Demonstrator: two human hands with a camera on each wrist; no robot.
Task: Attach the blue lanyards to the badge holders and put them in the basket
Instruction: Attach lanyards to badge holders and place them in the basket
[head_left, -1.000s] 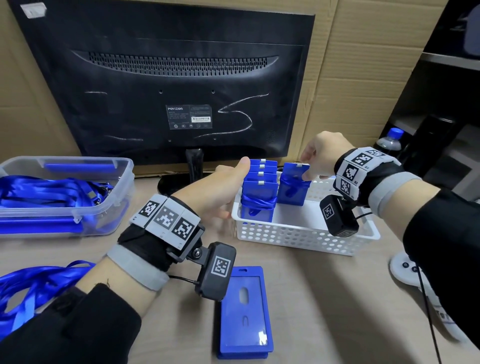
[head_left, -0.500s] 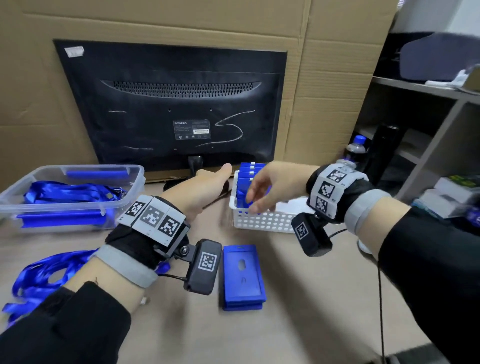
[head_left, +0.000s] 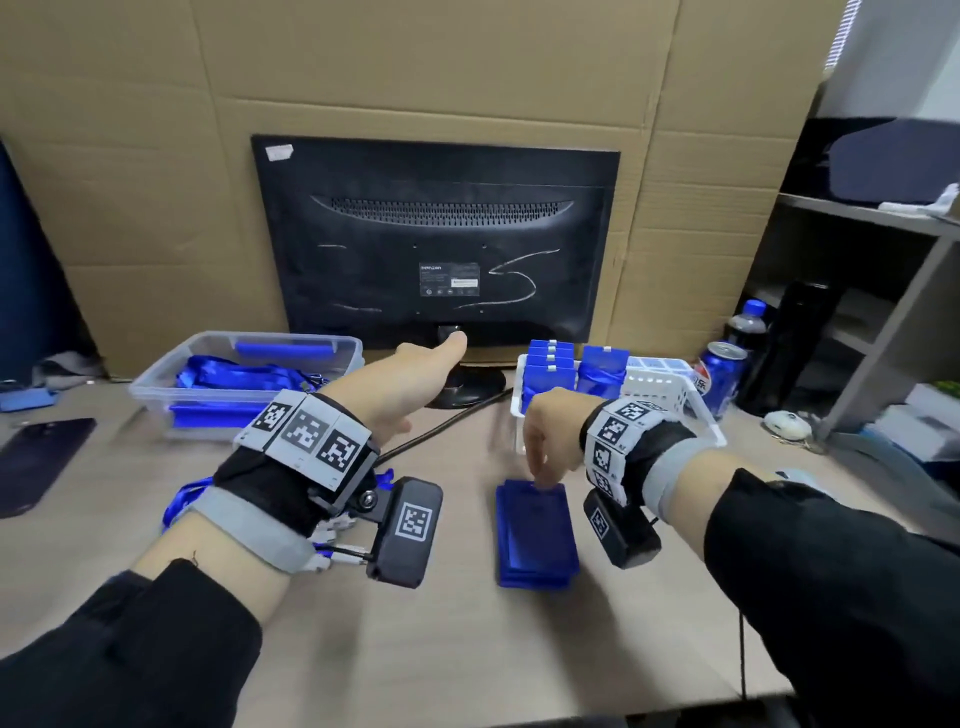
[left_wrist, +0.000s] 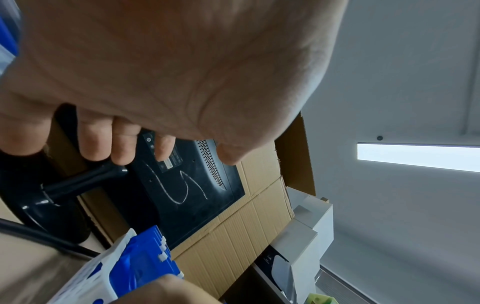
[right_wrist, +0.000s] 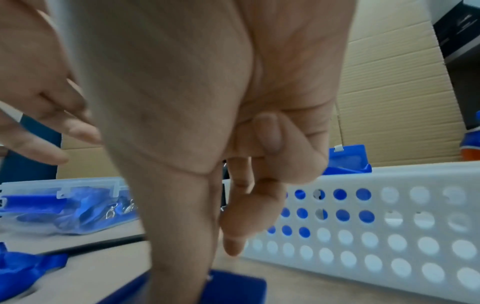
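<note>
A stack of blue badge holders (head_left: 537, 540) lies flat on the table in front of the white basket (head_left: 675, 397). My right hand (head_left: 543, 457) hangs over the stack's far end with fingers pointing down. In the right wrist view its thumb tip touches the top holder (right_wrist: 236, 286), and nothing is held. My left hand (head_left: 415, 379) hovers left of the basket, relaxed and empty, reaching toward the monitor stand. Several finished holders (head_left: 550, 371) wrapped in blue lanyards stand upright in the basket's left end. Loose blue lanyards (head_left: 179, 501) lie under my left wrist.
A clear tub (head_left: 156, 387) of blue lanyards sits at the back left. A black monitor (head_left: 441, 244) stands behind, its cable (head_left: 441, 428) running across the table. A phone (head_left: 39, 462) lies far left. A cola can (head_left: 722, 374), a bottle (head_left: 745, 327) and a mouse (head_left: 784, 426) sit right of the basket.
My right hand left the basket and came down to the stack of holders on the table. My left hand drew back from the basket toward the left. The head view rose and widened.
</note>
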